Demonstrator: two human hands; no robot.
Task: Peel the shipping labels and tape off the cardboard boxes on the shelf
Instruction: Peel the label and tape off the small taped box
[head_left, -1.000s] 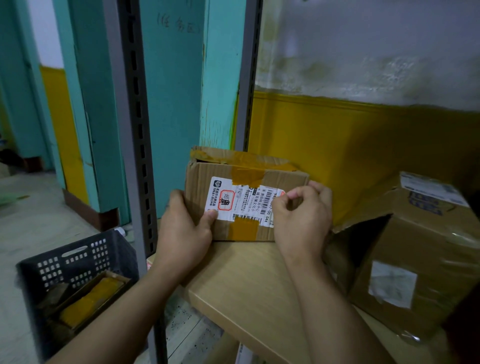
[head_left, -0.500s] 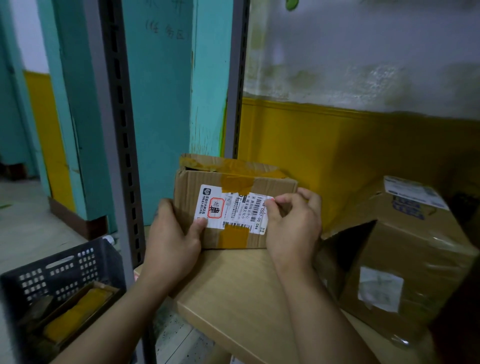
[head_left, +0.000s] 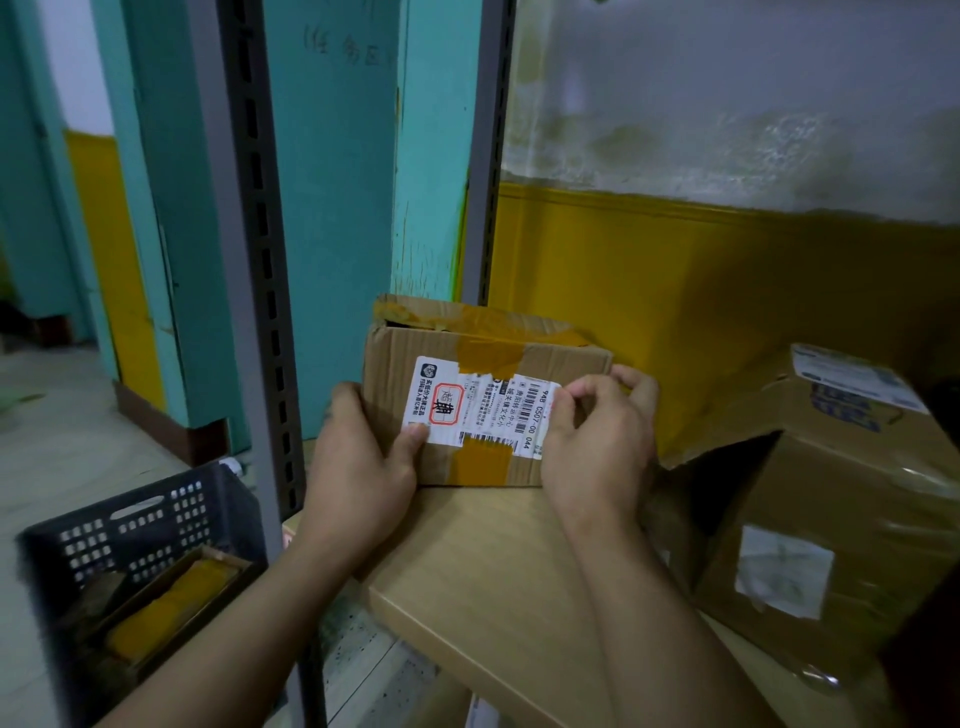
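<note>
**Yellow wall (head_left: 727, 291) behind the shelf, a label edge being picked at**

The right hand (head_left: 597, 441) is curled at the three o'clock edge of the shipping label (head_left: 478, 408), with thumb and forefinger pinching or picking at its border. Whether any corner has come free of the cardboard cannot be told. The left hand (head_left: 363, 467) grips the small box (head_left: 389, 358) from its nine o'clock side. Its thumb lies on the label's seven o'clock corner and its fingers go round the side out of sight, probably to brace the box against the pull.

The label sits on the box face turned toward the person. Strips of orange tape (head_left: 483, 460) run under it at six o'clock and over the lid at twelve. The box stands on the shelf board (head_left: 493, 571), back from the front edge, so bare board lies at six o'clock for the wrists to work.

At three o'clock a large box (head_left: 857, 493) with its own labels stands near the right hand, and one of its flaps reaches toward the small box. That leaves little room for a sideways pull, so peeling toward nine o'clock looks freer. The slotted grey upright (head_left: 249, 260) closes off the nine o'clock side just beyond the left hand. On the floor at eight o'clock a dark crate (head_left: 130, 545) holds what looks like cardboard with orange tape.
</note>
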